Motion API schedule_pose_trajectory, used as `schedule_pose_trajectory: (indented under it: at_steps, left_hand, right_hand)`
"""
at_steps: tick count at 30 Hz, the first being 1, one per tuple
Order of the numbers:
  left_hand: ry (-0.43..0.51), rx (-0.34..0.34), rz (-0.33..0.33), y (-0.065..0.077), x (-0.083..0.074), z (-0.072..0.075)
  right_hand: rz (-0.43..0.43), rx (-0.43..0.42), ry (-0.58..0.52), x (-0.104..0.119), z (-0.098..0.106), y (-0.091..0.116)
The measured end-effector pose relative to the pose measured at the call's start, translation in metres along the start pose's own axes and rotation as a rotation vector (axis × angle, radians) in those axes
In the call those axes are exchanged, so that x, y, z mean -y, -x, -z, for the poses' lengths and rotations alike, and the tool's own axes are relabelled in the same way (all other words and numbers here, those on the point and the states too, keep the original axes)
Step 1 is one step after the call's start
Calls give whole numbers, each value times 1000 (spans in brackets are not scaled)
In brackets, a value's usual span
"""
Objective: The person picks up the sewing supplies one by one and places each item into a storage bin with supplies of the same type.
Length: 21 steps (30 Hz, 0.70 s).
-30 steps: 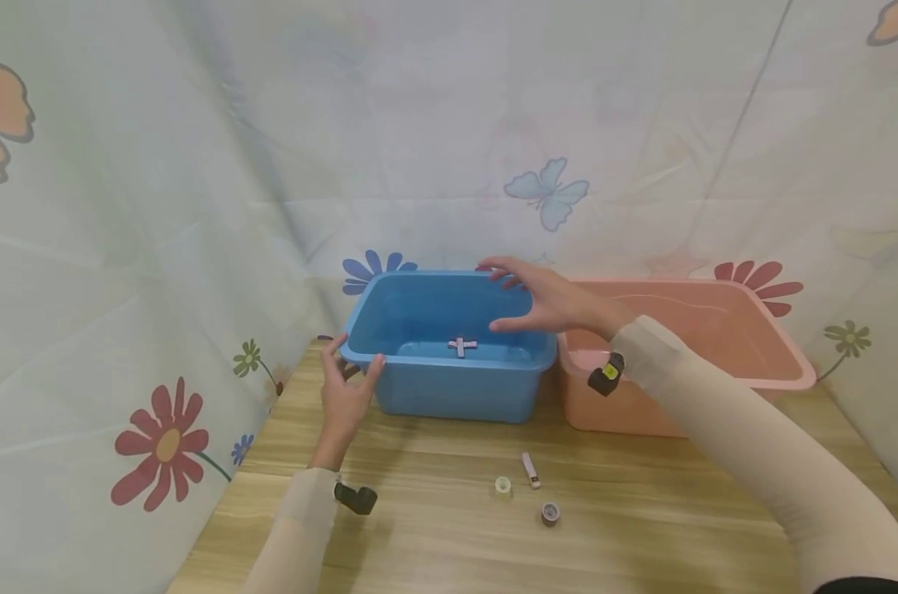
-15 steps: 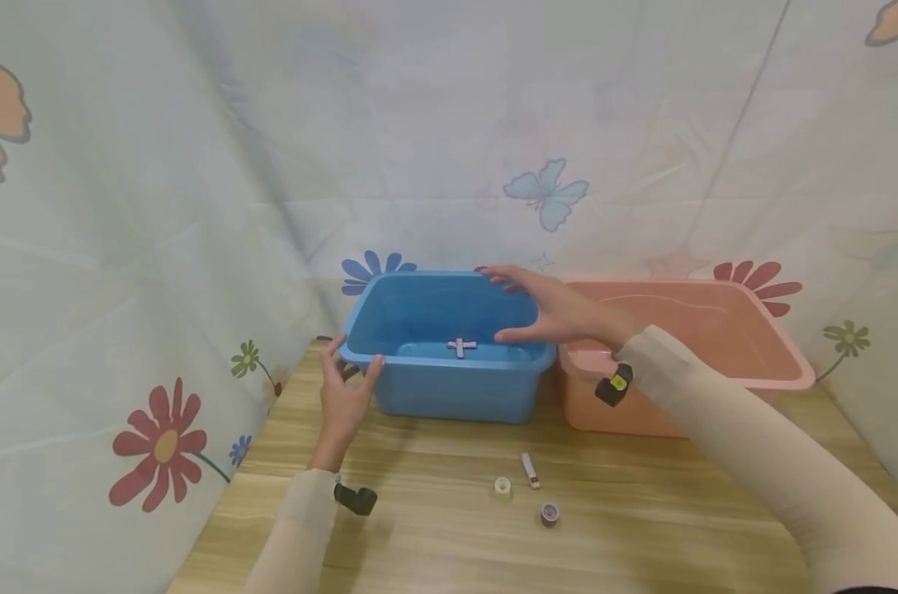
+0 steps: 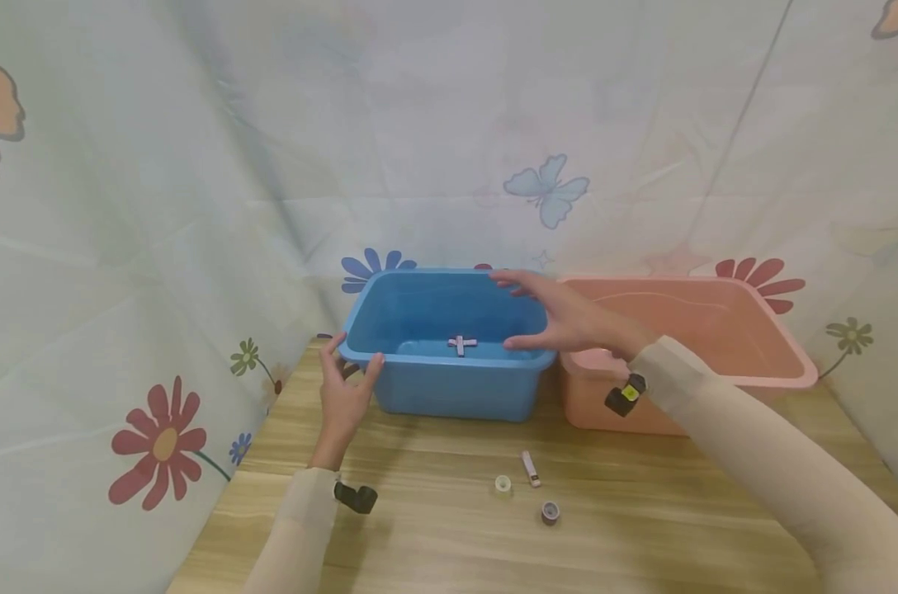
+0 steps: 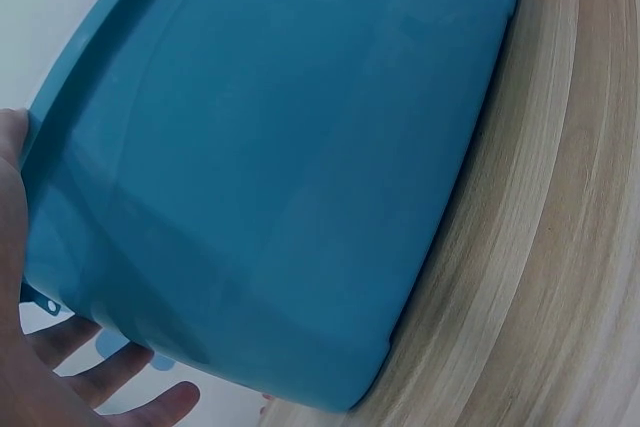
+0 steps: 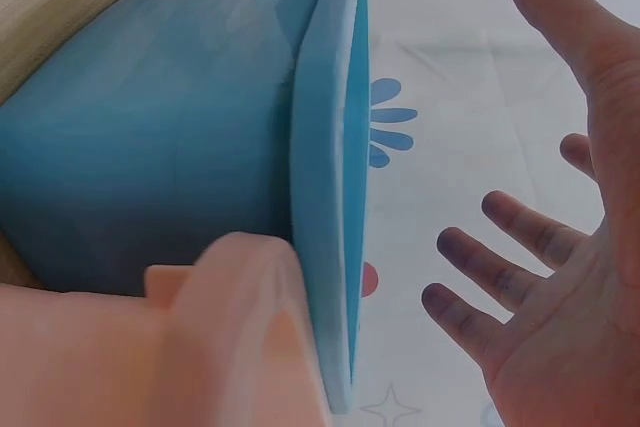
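A blue plastic tub [image 3: 449, 388] stands on the table, and small pale pink-white sticks [image 3: 460, 346] lie crosswise on its floor. My left hand [image 3: 342, 404] rests against the tub's front left corner, thumb by the front rim and fingers along the left side. In the left wrist view the fingers [image 4: 112, 374] look fairly straight and spread. Over the right end of the blue tub hovers my right hand [image 3: 568, 318], thumb and fingers apart, holding nothing. The right wrist view shows that hand's palm and spread fingers [image 5: 490, 267], clear of the tub's rim.
To the right stands a pink tub [image 3: 620, 404], close beside the blue one. In front lie a pale tape roll [image 3: 503, 486], a dark tape roll [image 3: 550, 513] and a small white stick [image 3: 531, 469] on the wooden table [image 3: 434, 528]. A patterned curtain [image 3: 434, 124] hangs behind.
My right hand has drifted slightly right and lower over the blue tub's right end. My left hand, the tubs and the small items have stayed in place.
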State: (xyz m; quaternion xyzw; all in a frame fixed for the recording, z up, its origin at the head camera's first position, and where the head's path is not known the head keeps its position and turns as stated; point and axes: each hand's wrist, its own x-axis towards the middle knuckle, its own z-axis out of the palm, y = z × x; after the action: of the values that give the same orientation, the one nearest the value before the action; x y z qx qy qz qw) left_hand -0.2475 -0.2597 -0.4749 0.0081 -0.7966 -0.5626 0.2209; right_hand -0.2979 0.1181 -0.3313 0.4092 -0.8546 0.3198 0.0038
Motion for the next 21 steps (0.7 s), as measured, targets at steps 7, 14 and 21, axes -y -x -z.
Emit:
schedule_pose_trajectory:
  at_steps: [7, 14, 21]
  left_hand:
    - [4, -3, 0, 0, 1, -2]
    - [11, 3, 8, 0, 0, -1]
    - [6, 7, 17, 1, -2, -1]
  right_hand:
    - [2, 0, -1, -2, -3, 10]
    - [-31, -11, 1, 0, -4, 21]
    - [-55, -19, 8, 0, -6, 33]
